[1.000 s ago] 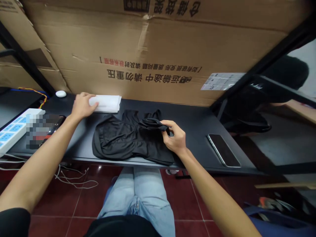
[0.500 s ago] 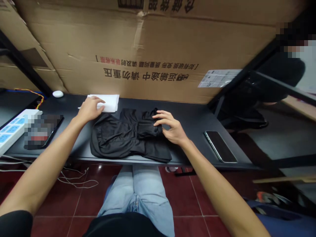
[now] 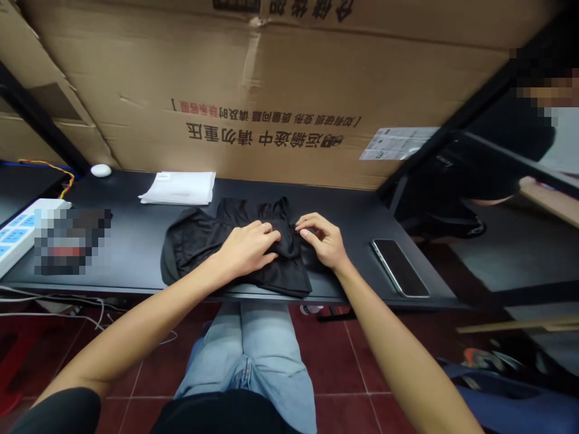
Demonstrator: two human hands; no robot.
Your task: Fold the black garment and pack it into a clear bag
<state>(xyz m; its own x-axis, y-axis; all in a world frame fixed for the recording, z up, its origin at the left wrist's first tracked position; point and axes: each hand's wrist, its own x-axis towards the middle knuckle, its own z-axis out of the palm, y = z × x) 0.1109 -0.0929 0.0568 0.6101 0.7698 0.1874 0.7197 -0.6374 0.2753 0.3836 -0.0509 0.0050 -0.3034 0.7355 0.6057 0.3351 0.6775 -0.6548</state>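
A black cloth garment (image 3: 194, 235) lies crumpled and partly folded near the front edge of the dark table. My left hand (image 3: 251, 248) rests on top of its middle, fingers stretched to the right and thumb apart. At the garment's right end, my right hand (image 3: 323, 239) has its thumb and fingers pinched together on the fabric edge. What kind of garment it is cannot be made out from its folds.
Behind the garment lie white paper sheets (image 3: 178, 188). A phone (image 3: 400, 268) is at the right, a white power strip (image 3: 22, 232) and a blurred dark packet (image 3: 72, 241) at the left. A cardboard sheet (image 3: 271, 72) walls the back. Another person sits at far right.
My left hand has moved from the white paper, right and toward me, onto the garment. My right hand has shifted slightly, its fingers now closed at the fabric's edge.
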